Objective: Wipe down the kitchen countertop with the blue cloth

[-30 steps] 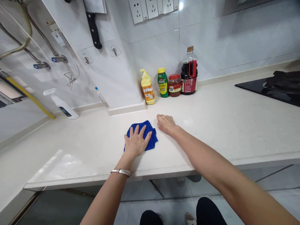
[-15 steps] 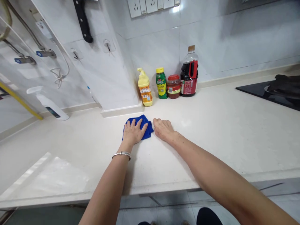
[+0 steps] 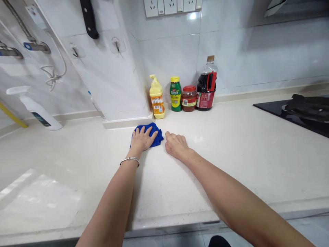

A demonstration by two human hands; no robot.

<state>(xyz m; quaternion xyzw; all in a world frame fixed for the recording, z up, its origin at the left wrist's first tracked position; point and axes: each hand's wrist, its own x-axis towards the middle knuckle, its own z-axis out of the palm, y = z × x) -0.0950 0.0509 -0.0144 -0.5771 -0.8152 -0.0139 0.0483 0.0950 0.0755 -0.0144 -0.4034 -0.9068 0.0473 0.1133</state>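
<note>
My left hand (image 3: 142,140) lies flat with fingers spread on a folded blue cloth (image 3: 157,138), pressing it against the pale countertop (image 3: 226,147). The cloth's far edge is close to the foot of the wall pillar. To the right of the cloth, my right hand (image 3: 177,144) rests on the counter with its fingers curled in. A small gap separates it from the cloth, and nothing shows in it. Beyond both hands stands a yellow pump bottle (image 3: 157,99).
By the back wall stand a green bottle (image 3: 175,94), a red-lidded jar (image 3: 189,98) and a large dark sauce bottle (image 3: 206,84). A black cooktop (image 3: 305,118) is at right, a white spray bottle (image 3: 36,108) at left. A black-handled knife (image 3: 89,19) hangs above.
The camera view has shifted a little. My left hand has slid the blue cloth slightly forward, closer to the pillar's foot. My right hand stays curled in about the same place.
</note>
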